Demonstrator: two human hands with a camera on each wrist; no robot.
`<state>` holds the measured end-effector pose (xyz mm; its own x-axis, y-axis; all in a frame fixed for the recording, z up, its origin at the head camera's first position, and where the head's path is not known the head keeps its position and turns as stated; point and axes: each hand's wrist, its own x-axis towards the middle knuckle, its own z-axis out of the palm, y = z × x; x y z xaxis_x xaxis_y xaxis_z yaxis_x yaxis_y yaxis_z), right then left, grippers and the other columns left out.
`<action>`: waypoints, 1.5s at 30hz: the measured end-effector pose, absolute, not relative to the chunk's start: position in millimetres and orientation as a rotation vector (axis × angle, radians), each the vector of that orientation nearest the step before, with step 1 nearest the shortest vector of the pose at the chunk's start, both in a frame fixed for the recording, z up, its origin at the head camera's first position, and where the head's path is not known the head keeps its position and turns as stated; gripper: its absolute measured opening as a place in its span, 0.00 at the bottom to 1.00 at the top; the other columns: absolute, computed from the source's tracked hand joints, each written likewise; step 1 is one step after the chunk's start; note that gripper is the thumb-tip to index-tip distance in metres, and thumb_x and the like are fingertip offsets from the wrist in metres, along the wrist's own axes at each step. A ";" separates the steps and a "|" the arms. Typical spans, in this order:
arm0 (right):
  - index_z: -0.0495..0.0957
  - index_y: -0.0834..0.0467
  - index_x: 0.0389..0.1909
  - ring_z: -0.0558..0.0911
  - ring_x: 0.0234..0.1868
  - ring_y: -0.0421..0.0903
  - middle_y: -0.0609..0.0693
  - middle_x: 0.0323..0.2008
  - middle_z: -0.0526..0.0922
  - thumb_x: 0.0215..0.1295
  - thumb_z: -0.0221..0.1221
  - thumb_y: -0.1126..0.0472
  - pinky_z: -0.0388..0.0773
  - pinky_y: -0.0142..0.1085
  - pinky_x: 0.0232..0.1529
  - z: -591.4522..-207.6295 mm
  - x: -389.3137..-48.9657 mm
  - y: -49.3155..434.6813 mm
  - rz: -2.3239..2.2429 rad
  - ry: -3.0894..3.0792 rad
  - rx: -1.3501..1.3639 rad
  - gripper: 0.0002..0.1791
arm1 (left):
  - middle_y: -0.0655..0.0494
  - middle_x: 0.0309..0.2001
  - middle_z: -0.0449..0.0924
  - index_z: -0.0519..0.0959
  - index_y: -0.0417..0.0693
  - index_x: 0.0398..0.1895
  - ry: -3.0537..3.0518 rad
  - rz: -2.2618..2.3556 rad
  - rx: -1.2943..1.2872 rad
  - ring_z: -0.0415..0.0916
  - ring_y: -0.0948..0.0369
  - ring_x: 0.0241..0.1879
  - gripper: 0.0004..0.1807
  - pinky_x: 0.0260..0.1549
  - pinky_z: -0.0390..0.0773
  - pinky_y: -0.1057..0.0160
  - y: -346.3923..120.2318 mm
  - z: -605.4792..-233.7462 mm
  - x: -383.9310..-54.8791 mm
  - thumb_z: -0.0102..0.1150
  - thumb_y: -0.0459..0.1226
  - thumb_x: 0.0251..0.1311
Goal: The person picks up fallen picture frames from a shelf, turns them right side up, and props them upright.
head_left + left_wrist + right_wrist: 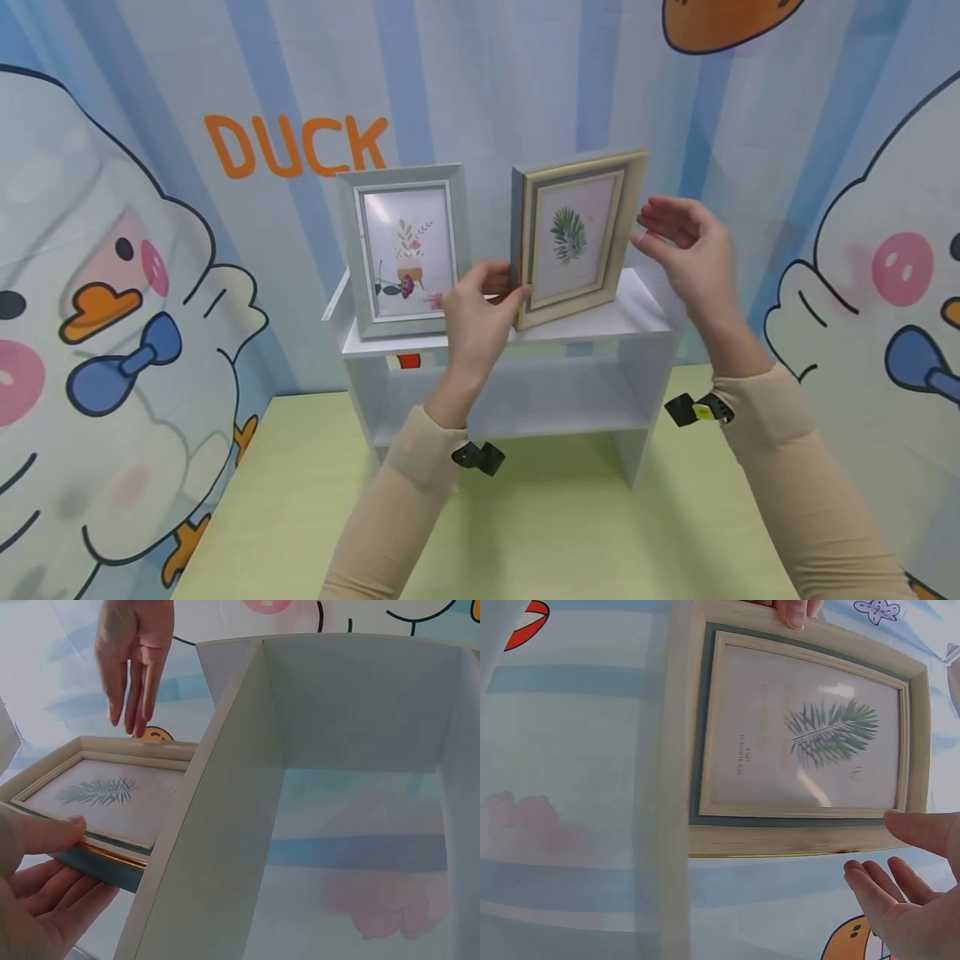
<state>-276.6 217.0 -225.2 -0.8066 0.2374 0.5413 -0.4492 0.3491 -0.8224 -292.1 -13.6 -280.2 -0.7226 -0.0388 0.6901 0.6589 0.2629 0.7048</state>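
Note:
A cream picture frame (577, 233) with a green leaf print stands angled on the top of a white shelf unit (495, 396). My left hand (483, 312) pinches its left edge, thumb on the front and fingers behind, as the left wrist view shows with the hand (45, 877) at the frame's border. Just off the frame's right edge is my right hand (690, 250), its fingers extended and holding nothing; in the right wrist view this hand (915, 892) lies beside the frame's edge. A whitish picture frame (408, 250) with a potted-plant print stands to the left.
The shelf unit has a lower shelf (517, 396) and low raised sides at its top. It stands on a pale yellow-green surface (540, 533). Behind hangs a blue striped curtain (502, 83) printed with ducks and orange lettering.

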 end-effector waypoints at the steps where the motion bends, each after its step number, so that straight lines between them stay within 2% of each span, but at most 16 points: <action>1: 0.72 0.57 0.59 0.79 0.54 0.39 0.52 0.56 0.78 0.58 0.65 0.61 0.76 0.25 0.52 -223.4 -276.5 216.9 1.495 -2.003 0.184 0.27 | 0.50 0.35 0.84 0.81 0.41 0.39 -1.931 -1.510 -0.563 0.82 0.61 0.34 0.12 0.35 0.82 0.71 -12.6 -280.5 -291.3 0.69 0.34 0.51; 6: 0.74 0.58 0.57 0.79 0.53 0.39 0.52 0.55 0.78 0.56 0.66 0.62 0.75 0.28 0.56 -215.6 -276.8 216.5 1.486 -1.903 0.222 0.25 | 0.50 0.34 0.84 0.80 0.41 0.38 -1.891 -1.518 -0.586 0.81 0.61 0.33 0.12 0.34 0.82 0.71 -5.5 -281.4 -287.8 0.70 0.34 0.50; 19: 0.75 0.58 0.57 0.79 0.54 0.41 0.53 0.55 0.79 0.57 0.66 0.61 0.76 0.30 0.56 -202.6 -276.6 211.5 1.464 -1.874 0.267 0.25 | 0.51 0.30 0.84 0.79 0.42 0.34 -1.831 -1.501 -0.562 0.80 0.65 0.27 0.12 0.29 0.81 0.72 12.1 -284.8 -282.5 0.72 0.33 0.48; 33: 0.75 0.57 0.56 0.79 0.54 0.41 0.52 0.55 0.79 0.57 0.65 0.60 0.76 0.30 0.56 -190.2 -278.8 204.7 1.412 -1.871 0.349 0.24 | 0.52 0.28 0.82 0.79 0.42 0.31 -1.752 -1.390 -0.472 0.80 0.63 0.25 0.12 0.26 0.79 0.73 26.1 -286.5 -280.1 0.73 0.33 0.46; 41: 0.75 0.54 0.57 0.78 0.57 0.41 0.51 0.56 0.78 0.57 0.66 0.57 0.74 0.31 0.58 -181.2 -283.8 199.9 1.334 -1.933 0.446 0.25 | 0.53 0.27 0.82 0.78 0.43 0.30 -1.735 -1.295 -0.439 0.79 0.63 0.25 0.12 0.27 0.80 0.70 34.0 -286.9 -281.5 0.73 0.34 0.45; 45: 0.75 0.55 0.58 0.76 0.60 0.42 0.50 0.58 0.77 0.58 0.66 0.57 0.72 0.32 0.60 -178.4 -286.1 197.0 1.302 -1.985 0.523 0.26 | 0.54 0.27 0.81 0.78 0.43 0.29 -1.744 -1.235 -0.428 0.78 0.64 0.24 0.12 0.27 0.78 0.71 36.7 -287.8 -281.1 0.73 0.35 0.45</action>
